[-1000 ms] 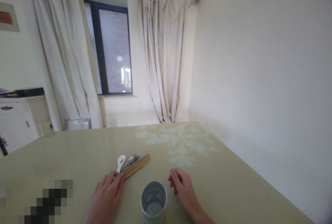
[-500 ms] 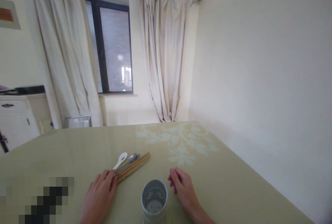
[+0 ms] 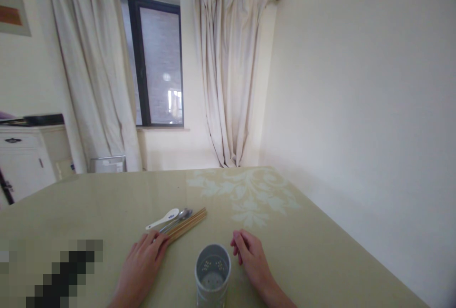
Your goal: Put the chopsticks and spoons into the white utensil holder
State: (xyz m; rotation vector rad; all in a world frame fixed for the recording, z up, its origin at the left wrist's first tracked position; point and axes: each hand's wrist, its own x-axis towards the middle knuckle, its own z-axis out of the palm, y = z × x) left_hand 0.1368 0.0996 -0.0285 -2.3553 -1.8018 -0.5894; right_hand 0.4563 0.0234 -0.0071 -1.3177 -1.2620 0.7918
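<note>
On the table lies a bundle of wooden chopsticks [image 3: 190, 222], slanting up to the right. My left hand [image 3: 147, 246] covers their near ends, with its fingers bent down around them. Metal spoons [image 3: 182, 214] lie against the bundle's left side, and their handle ends run to my fingertips. A white spoon with a blue mark [image 3: 163, 219] rests just beyond, apart from the hand. Between my hands stands an upright grey cylindrical holder [image 3: 213, 270], with small holes low in its wall and nothing inside. My right hand [image 3: 251, 253] rests right of the holder, loosely closed with nothing visible in it.
The pale green table [image 3: 320, 251] has a white leaf pattern [image 3: 249, 189] toward its far edge. A blurred dark patch [image 3: 57, 274] sits at the lower left. Beyond are curtains [image 3: 231, 70], a window and a white cabinet [image 3: 24, 156]; a wall flanks the right.
My left hand has shifted slightly right along the utensils, off the white spoon, whose whole handle now shows. My right hand and the holder stay in place.
</note>
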